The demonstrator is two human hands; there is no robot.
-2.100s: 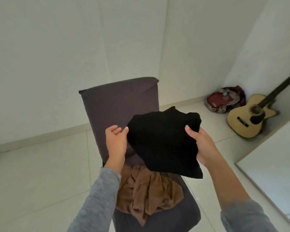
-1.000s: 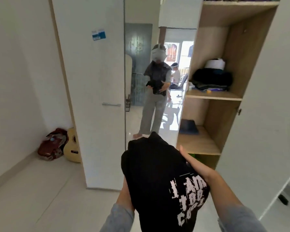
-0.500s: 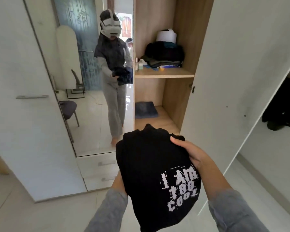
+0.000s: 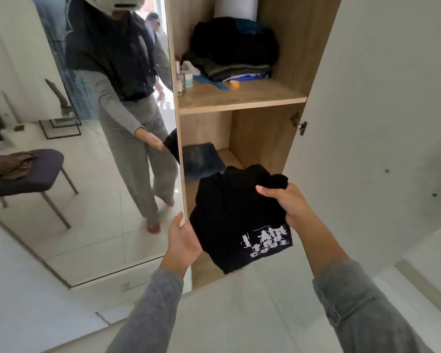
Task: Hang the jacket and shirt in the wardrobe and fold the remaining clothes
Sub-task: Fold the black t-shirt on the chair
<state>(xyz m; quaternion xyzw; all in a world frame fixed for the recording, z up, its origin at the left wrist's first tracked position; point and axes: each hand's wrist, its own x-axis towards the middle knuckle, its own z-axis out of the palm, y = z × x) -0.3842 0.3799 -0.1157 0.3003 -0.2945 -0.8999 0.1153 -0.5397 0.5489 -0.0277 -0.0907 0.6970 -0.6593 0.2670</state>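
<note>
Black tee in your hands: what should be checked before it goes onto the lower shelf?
1. Right hand grips the tee: ok, fingers curled over its top edge.
2. Left hand supports the tee at its lower left: ok.
3. Fold tidy: not ok, cloth is bunched by the right hand.
4. Door open: ok.
5. Room on the lower shelf: ok, bare wood shows right of the jeans.
</note>
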